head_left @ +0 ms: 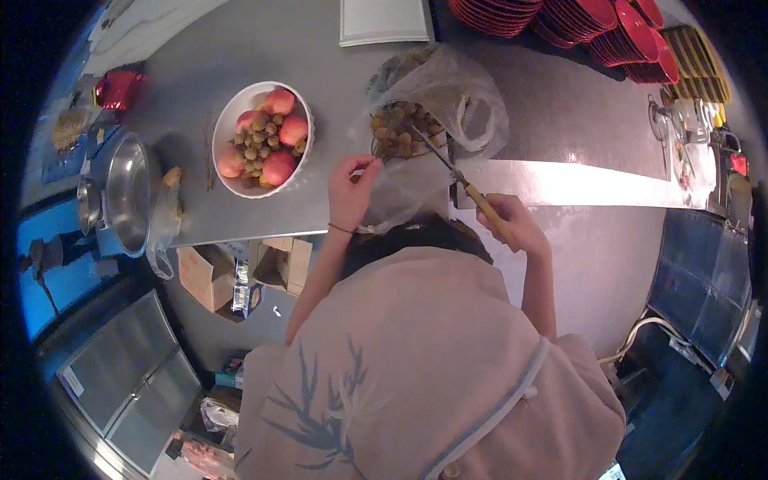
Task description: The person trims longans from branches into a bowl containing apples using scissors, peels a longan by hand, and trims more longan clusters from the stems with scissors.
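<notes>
Bamboo-print tunic [432, 344] foremost | right hand [518, 224] wrapped round yellow-handled scissors [472, 191], long axis slanting forward-left, tips over longans [394, 132] in clear plastic bag [490, 96] | left hand [350, 192] nearer them, just beside, fingertips almost meeting; I can't tell whether they pinch anything

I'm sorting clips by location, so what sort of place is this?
Probably a commercial kitchen or restaurant preparation area, judging by the stacks of red dishes, the large metal basin and the long grey counter.
</notes>
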Demonstrator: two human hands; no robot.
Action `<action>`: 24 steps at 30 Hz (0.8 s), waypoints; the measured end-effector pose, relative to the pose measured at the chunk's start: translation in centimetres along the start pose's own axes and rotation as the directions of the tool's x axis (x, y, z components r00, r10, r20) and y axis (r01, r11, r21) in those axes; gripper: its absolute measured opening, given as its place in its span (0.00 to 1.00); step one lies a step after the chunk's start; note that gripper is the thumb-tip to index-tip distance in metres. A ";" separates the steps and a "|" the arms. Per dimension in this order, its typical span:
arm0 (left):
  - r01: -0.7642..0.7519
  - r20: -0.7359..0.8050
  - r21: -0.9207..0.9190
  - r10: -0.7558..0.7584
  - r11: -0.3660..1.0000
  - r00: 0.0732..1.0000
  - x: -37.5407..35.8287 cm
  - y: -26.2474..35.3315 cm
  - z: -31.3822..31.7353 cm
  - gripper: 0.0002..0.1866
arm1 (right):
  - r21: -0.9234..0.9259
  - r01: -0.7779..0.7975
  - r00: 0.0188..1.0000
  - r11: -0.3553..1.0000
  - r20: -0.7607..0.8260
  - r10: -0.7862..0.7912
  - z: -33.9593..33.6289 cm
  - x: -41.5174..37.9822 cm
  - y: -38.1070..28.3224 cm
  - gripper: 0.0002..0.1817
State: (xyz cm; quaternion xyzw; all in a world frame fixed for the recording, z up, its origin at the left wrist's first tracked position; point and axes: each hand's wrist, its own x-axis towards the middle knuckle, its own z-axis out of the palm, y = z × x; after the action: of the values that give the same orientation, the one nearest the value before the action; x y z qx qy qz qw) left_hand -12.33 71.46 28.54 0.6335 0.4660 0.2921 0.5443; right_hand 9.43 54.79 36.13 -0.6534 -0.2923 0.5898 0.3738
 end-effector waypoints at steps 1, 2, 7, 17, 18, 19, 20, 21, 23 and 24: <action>0.060 -0.009 -0.089 -0.061 0.994 0.998 0.0 0.1 -0.2 0.06 | -0.007 0.009 1.000 1.000 0.010 -0.009 -0.1 0.1 -0.4 0.09; 0.119 -0.014 -0.179 -0.123 0.977 0.992 0.1 0.2 -0.5 0.06 | -0.014 0.017 1.000 1.000 0.022 -0.017 -0.4 0.3 -0.7 0.09; 0.188 -0.031 -0.407 -0.220 0.894 0.975 1.1 -0.9 -3.3 0.09 | -0.057 0.075 0.995 0.995 0.067 -0.072 -0.2 1.6 -2.3 0.11; 0.216 -0.115 -0.445 -0.294 0.869 0.949 2.4 -4.7 -5.9 0.08 | -0.596 0.364 0.930 0.715 0.275 -0.245 4.3 8.6 -7.5 0.23; 0.177 -0.116 -0.456 -0.255 0.872 0.960 2.5 -5.0 -6.2 0.08 | -0.621 0.390 0.920 0.680 0.296 -0.258 4.7 9.6 -7.7 0.25; 0.135 -0.118 -0.466 -0.213 0.874 0.970 2.6 -5.2 -6.4 0.07 | -0.643 0.417 0.908 0.642 0.316 -0.273 5.0 10.4 -8.1 0.28; 0.136 -0.107 -0.477 -0.211 0.868 0.972 2.7 -5.3 -6.7 0.07 | -0.683 0.403 0.914 0.609 0.336 -0.228 5.2 10.9 -8.7 0.28; 0.138 -0.096 -0.488 -0.210 0.862 0.973 2.7 -5.0 -6.9 0.07 | -0.721 0.390 0.918 0.573 0.352 -0.182 5.6 11.0 -10.1 0.28; 0.165 -0.097 -0.445 -0.230 0.880 0.968 2.7 -4.4 -7.3 0.06 | -0.767 0.393 0.916 0.507 0.373 -0.146 6.2 11.6 -11.1 0.27; 0.192 -0.108 -0.390 -0.252 0.901 0.962 2.7 -3.5 -7.4 0.06 | -0.777 0.407 0.911 0.480 0.381 -0.157 6.3 12.0 -11.0 0.27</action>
State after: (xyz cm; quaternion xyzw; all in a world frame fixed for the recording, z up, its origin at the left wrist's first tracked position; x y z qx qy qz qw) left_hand -18.69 76.85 26.52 0.4353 0.5117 0.3604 0.6472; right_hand 5.47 71.62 38.49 -0.6109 -0.6898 0.3835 0.0629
